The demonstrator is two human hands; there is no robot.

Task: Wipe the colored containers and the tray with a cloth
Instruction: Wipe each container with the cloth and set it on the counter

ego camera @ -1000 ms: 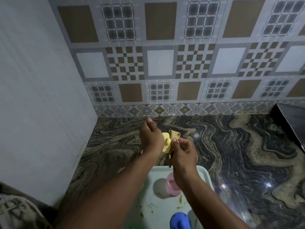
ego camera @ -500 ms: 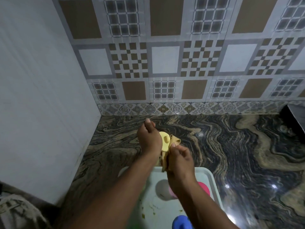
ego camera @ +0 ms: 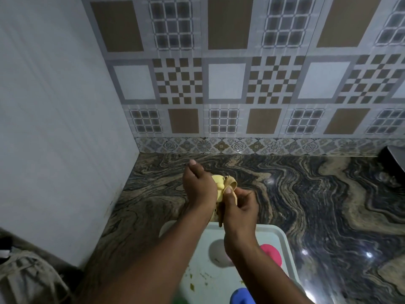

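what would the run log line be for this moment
step: wiping yellow container | left hand: holds it | right hand: pinches cloth against it | tray: pink container, blue container, food specks

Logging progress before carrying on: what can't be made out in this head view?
All head view.
Yellow container: mostly hidden by left hand and cloth.
Pink container: partly behind right forearm.
Blue container: cut off by bottom edge.
Tray: near part under both arms, off-frame.
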